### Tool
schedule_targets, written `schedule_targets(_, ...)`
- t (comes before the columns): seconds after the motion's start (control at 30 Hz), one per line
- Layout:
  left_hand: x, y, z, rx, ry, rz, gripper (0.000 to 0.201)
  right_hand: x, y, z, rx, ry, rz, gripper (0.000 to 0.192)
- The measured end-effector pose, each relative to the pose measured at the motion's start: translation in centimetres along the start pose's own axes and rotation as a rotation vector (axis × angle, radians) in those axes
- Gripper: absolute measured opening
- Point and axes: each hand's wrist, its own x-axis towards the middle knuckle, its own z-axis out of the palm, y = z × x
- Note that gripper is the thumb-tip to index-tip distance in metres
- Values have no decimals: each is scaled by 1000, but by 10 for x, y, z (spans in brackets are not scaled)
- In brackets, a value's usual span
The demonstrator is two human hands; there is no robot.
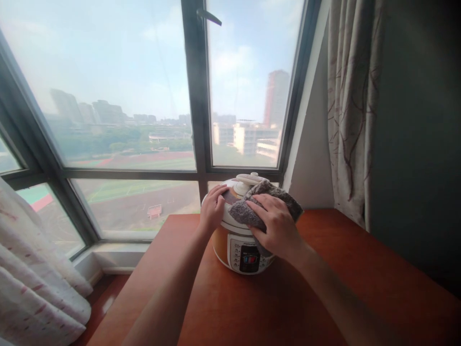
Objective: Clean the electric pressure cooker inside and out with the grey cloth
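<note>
A round white and tan electric pressure cooker stands upright on the wooden table, its dark control panel facing me. My left hand rests on the left side of its lid, fingers stretched out over the rim and holding nothing. On the right, my right hand grips a grey cloth and presses it against the lid's front right part. The cloth hides much of that side, and a flap of it hangs down beside the panel. Behind it shows the lid's pale handle and knob.
The reddish-brown table reaches close to the large windows in dark frames. One patterned curtain hangs at the right by a dark wall, another curtain at the lower left. A sports field and buildings lie outside.
</note>
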Motion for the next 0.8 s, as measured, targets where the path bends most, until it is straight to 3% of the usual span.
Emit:
schedule_targets(0.17,0,-1,-1,0,-19,1,44,-6,19,8,73,104,46,49)
schedule_targets(0.3,0,-2,-1,-1,-25,3,44,1,64,13,227,185,268,44)
schedule_targets(0.4,0,-1,0,3,-16,2,44,20,96,12,339,95,435,43)
schedule_targets(0.5,0,1,0,10,-8,0,43,40,117,11,394,-23,509,38)
schedule_targets(0.8,-2,2,-1,9,2,-2,43,64,151,24,367,-118,698,24)
